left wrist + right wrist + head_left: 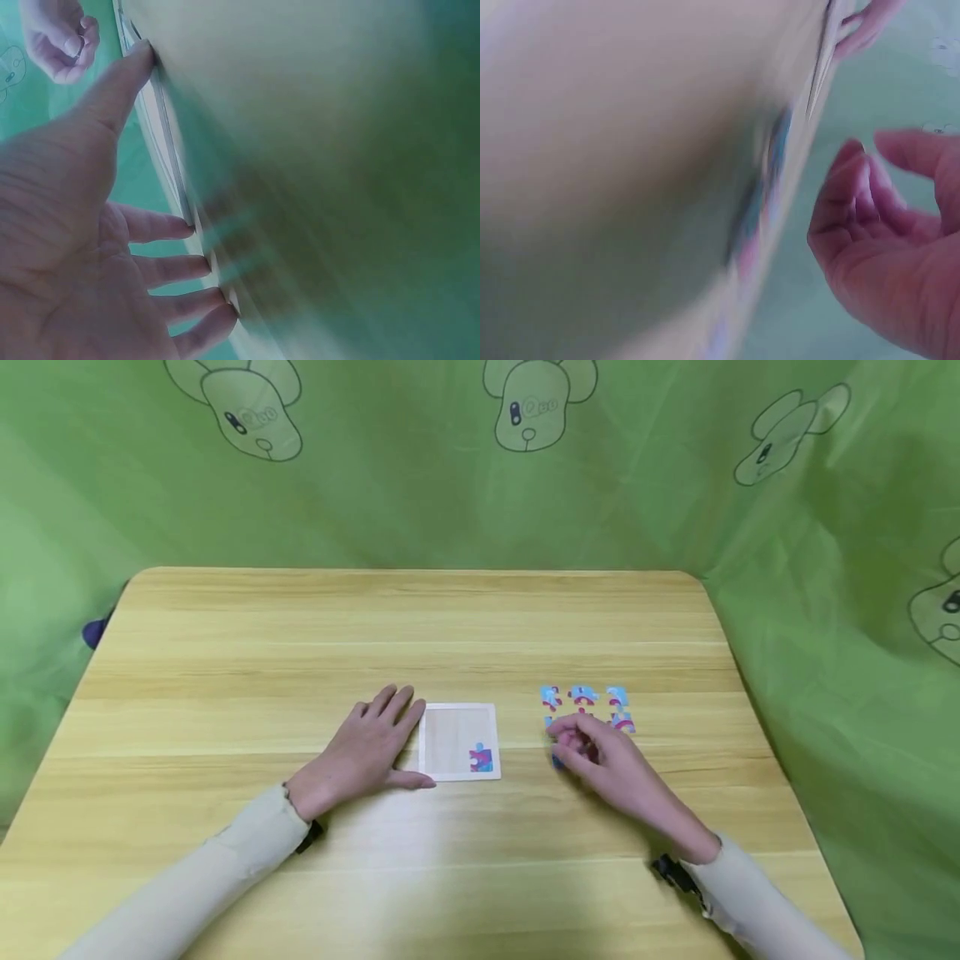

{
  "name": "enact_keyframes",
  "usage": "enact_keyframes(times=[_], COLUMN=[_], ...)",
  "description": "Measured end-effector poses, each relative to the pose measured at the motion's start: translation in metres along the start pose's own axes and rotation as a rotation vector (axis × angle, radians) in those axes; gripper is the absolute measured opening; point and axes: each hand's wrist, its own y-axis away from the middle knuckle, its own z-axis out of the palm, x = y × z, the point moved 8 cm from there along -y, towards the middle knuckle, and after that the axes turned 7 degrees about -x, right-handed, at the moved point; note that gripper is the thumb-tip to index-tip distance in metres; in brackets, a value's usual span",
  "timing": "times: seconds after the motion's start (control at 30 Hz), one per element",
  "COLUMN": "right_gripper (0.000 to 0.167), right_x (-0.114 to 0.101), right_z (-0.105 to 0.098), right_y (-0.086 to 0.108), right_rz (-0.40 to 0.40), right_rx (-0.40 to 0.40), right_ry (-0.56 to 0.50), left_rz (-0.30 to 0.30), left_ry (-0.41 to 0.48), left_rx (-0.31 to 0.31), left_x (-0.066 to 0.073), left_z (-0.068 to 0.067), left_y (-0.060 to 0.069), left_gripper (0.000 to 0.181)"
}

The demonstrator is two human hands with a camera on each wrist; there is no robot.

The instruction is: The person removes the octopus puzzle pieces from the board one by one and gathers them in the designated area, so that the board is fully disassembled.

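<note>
A square white puzzle frame (460,705) lies on the table, with one blue and pink jigsaw piece (481,762) in its lower right corner. My left hand (365,741) rests at the frame's left side, fingers spread and thumb by the lower left corner. To the right of the frame, several loose jigsaw pieces (617,696) lie in rows. Over them hovers my right hand (611,768), hiding part of the lower rows. In the right wrist view its fingers are bent, and a gap shows between thumb (911,150) and fingers, with nothing seen held.
The wooden table (262,635) has rounded far corners. Green cloth (405,502) with printed cartoon heads hangs behind it and along the right side. A dark purple object (93,632) shows beyond the table's left edge.
</note>
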Motion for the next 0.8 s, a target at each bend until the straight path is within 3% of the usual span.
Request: enact_keyframes(times=[0.13,0.23,0.53,0.8], right_gripper=[0.028,0.030,0.034,0.040], right_x=[-0.002,-0.007,-0.015,-0.027], right_z=[0.016,0.027,0.050,0.063], right_y=[-0.011,-0.020,-0.039,-0.051], right_rz=[0.090,0.106,0.120,0.099], right_rx=[-0.051,-0.091,-0.205,-0.278], right_ry=[-0.192,-0.233,-0.178,-0.044], left_rz=[-0.001,-0.006,-0.010,-0.011], left_ry=[0.002,-0.003,-0.022,-0.031], left_rx=[0.002,0.005,0.038,0.035], left_x=[0.001,0.000,0.002,0.004], left_z=[0.000,0.001,0.001,-0.001], left_y=[-0.001,0.000,-0.003,-0.003], left_gripper=[0.118,0.119,0.120,0.117])
